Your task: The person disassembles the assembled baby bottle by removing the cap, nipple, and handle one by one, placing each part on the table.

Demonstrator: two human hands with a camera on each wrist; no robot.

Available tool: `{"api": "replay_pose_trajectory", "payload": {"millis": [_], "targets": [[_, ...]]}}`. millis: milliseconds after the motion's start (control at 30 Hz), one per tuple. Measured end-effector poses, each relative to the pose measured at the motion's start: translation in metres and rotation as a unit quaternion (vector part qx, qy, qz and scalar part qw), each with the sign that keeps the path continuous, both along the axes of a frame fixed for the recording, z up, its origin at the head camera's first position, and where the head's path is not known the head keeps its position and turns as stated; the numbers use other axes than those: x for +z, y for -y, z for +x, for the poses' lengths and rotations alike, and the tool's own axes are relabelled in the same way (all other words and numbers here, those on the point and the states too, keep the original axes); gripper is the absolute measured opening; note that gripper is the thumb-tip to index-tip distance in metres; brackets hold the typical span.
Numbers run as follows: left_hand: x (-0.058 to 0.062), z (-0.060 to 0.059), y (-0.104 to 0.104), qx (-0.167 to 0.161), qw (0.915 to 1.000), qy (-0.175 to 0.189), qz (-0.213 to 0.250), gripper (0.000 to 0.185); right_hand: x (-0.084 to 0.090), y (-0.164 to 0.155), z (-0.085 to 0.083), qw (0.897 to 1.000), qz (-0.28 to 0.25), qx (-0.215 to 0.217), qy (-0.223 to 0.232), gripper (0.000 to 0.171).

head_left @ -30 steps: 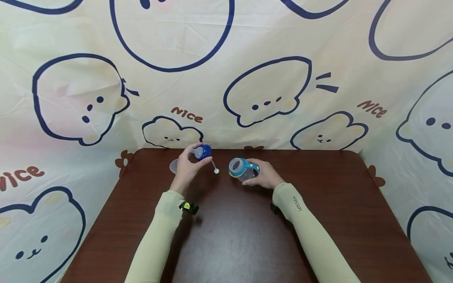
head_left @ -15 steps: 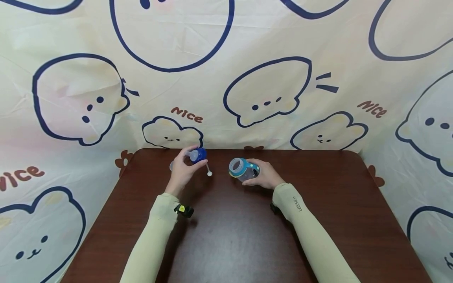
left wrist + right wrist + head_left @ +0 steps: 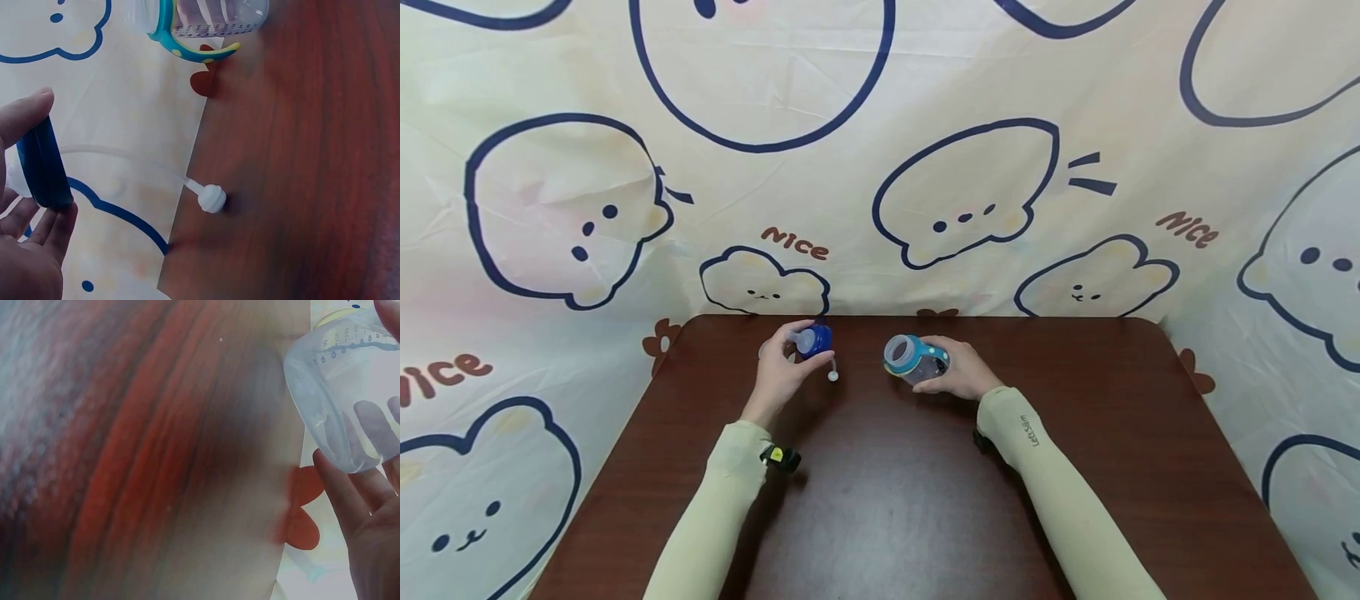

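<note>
My left hand (image 3: 772,375) grips the rim of a blue bottle cap (image 3: 822,339) between thumb and fingers. The cap has a clear nipple on one side, and a thin straw (image 3: 125,151) trails from the other, ending in a white ball (image 3: 211,199). To the right, a clear baby bottle (image 3: 925,377) with a teal handle collar (image 3: 164,25) leans in my right hand (image 3: 966,372). Its uncovered mouth tilts toward the left hand. Fingers wrap the bottle's lower body in the right wrist view (image 3: 325,394). Cap and bottle are apart.
A translucent cover (image 3: 763,350) stands behind the left hand, mostly hidden by it. Everything is near the far edge of the dark wooden table (image 3: 880,483). A printed cloth (image 3: 850,183) hangs directly behind that edge.
My left hand has moved left and toward me with the cap, and the straw's ball has come along, away from the bottle. The right hand and bottle have stayed nearly still.
</note>
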State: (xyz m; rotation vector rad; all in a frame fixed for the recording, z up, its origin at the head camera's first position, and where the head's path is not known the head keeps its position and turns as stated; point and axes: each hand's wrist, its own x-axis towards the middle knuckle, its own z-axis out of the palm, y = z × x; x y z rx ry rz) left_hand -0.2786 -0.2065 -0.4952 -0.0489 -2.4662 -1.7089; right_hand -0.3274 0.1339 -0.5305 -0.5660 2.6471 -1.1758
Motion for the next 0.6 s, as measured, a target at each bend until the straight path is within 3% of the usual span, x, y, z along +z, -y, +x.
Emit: {"api": "replay_pose_trajectory", "payload": {"millis": [233, 600], "targets": [[-0.005, 0.008, 0.01, 0.014, 0.9996, 0.013, -0.021, 0.075, 0.0, 0.001, -0.001, 1.0, 0.007, 0.001, 0.0, 0.093], [-0.01, 0.025, 0.023, 0.034, 0.999, 0.006, -0.027, 0.07, -0.001, 0.0, -0.002, 1.0, 0.011, -0.005, 0.004, 0.094]]}}
